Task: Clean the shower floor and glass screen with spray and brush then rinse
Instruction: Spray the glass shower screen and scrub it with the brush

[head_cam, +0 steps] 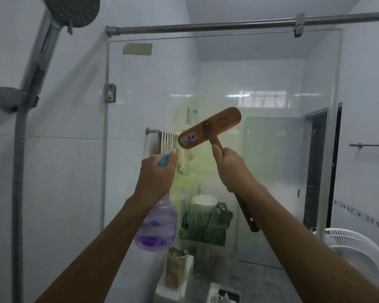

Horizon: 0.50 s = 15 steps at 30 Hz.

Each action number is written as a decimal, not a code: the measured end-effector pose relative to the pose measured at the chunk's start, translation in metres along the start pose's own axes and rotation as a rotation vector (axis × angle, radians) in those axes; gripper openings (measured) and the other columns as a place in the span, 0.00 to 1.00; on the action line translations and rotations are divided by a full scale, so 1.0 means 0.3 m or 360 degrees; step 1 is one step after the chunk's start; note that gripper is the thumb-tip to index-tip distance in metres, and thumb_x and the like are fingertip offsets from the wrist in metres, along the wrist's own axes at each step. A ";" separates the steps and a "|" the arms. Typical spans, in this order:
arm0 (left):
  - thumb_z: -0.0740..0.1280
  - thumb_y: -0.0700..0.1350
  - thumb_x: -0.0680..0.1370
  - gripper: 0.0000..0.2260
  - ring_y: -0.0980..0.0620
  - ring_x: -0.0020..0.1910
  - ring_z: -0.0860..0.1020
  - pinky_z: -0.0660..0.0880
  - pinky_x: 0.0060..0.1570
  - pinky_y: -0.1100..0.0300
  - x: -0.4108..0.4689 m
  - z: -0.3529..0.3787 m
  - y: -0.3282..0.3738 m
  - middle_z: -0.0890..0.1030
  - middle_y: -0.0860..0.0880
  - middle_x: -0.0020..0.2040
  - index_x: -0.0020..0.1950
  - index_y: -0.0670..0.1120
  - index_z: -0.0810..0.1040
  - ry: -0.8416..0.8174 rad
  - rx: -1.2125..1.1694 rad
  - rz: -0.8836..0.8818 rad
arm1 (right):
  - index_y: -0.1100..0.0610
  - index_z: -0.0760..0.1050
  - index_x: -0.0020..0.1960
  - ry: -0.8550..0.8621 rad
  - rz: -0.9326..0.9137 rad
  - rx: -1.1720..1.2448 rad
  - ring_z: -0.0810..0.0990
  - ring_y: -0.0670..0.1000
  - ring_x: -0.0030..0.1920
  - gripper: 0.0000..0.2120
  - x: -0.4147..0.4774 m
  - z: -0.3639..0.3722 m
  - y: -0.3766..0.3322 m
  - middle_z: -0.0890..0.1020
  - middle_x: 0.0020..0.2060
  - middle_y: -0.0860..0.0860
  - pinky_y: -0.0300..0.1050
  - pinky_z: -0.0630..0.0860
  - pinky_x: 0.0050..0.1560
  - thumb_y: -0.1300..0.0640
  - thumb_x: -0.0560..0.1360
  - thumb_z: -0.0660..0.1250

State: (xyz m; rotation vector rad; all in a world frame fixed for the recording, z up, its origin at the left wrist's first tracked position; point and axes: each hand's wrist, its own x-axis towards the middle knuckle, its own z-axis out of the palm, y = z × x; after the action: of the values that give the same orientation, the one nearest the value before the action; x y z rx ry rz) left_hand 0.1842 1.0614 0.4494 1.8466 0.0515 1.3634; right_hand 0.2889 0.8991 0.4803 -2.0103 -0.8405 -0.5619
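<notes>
Nearest, the left hand point(157, 171) grips a clear, rounded spray bottle point(155, 224) of purple liquid by its blue trigger, the right hand point(230, 165) clasps the wooden brush point(209, 131), its oblong head tilted against the streaky, yellow-smeared glass screen point(271, 84).

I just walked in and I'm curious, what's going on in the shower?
A person is cleaning the glass screen. The left hand holds a spray bottle of purple liquid, pointed at the glass. The right hand holds a wooden brush by its handle, its head raised near the glass. Yellowish streaks run down the glass between them.
</notes>
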 end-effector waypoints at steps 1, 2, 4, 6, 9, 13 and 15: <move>0.63 0.58 0.81 0.27 0.32 0.34 0.79 0.79 0.35 0.35 0.002 -0.003 0.003 0.79 0.34 0.35 0.40 0.34 0.79 0.0008 -0.0005 0.0005 | 0.54 0.71 0.54 0.0017 0.0007 0.0040 0.77 0.49 0.36 0.23 0.008 0.001 -0.005 0.77 0.40 0.51 0.42 0.71 0.29 0.37 0.83 0.48; 0.63 0.61 0.80 0.29 0.31 0.35 0.79 0.79 0.35 0.35 0.003 -0.006 0.005 0.79 0.34 0.35 0.40 0.34 0.79 0.0017 -0.0013 0.0005 | 0.54 0.71 0.54 -0.0002 0.0026 0.0044 0.77 0.48 0.37 0.23 -0.007 0.012 0.004 0.78 0.41 0.51 0.42 0.71 0.30 0.37 0.83 0.48; 0.62 0.63 0.77 0.30 0.31 0.35 0.80 0.79 0.35 0.35 0.002 -0.022 0.011 0.80 0.34 0.35 0.39 0.35 0.79 0.0034 -0.0001 -0.0009 | 0.51 0.71 0.53 -0.0123 0.0033 -0.0042 0.77 0.45 0.38 0.21 -0.093 0.070 0.080 0.79 0.43 0.50 0.40 0.71 0.33 0.37 0.83 0.48; 0.62 0.60 0.80 0.28 0.32 0.36 0.80 0.80 0.36 0.36 -0.002 -0.037 0.011 0.81 0.35 0.35 0.39 0.35 0.79 0.0052 0.0009 -0.0019 | 0.49 0.71 0.52 -0.0302 0.0013 -0.0163 0.77 0.42 0.38 0.19 -0.205 0.127 0.169 0.79 0.42 0.47 0.37 0.70 0.34 0.37 0.83 0.49; 0.63 0.54 0.83 0.24 0.32 0.36 0.80 0.80 0.38 0.37 -0.006 -0.045 0.005 0.81 0.34 0.35 0.39 0.34 0.79 0.0094 0.0010 -0.0020 | 0.49 0.72 0.51 -0.0313 -0.0034 -0.0213 0.79 0.45 0.40 0.21 -0.194 0.105 0.190 0.79 0.42 0.47 0.41 0.74 0.39 0.35 0.82 0.48; 0.63 0.53 0.83 0.23 0.32 0.35 0.80 0.80 0.37 0.36 0.004 -0.032 0.008 0.80 0.34 0.35 0.39 0.35 0.79 0.0077 0.0016 -0.0004 | 0.55 0.74 0.51 0.0114 0.0008 -0.0044 0.78 0.52 0.37 0.27 0.017 -0.072 0.081 0.79 0.40 0.53 0.47 0.75 0.35 0.35 0.82 0.48; 0.63 0.53 0.83 0.23 0.33 0.34 0.80 0.81 0.37 0.37 0.010 -0.030 0.004 0.81 0.36 0.34 0.38 0.36 0.80 0.0072 0.0001 -0.0030 | 0.56 0.73 0.50 0.0204 0.0022 0.0087 0.75 0.51 0.32 0.27 0.060 -0.117 0.059 0.76 0.36 0.52 0.44 0.74 0.28 0.36 0.83 0.47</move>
State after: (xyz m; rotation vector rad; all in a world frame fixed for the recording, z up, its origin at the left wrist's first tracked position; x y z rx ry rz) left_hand 0.1777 1.0672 0.4532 1.8115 0.0929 1.3923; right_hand 0.3114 0.8687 0.5010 -1.9076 -0.7563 -0.6459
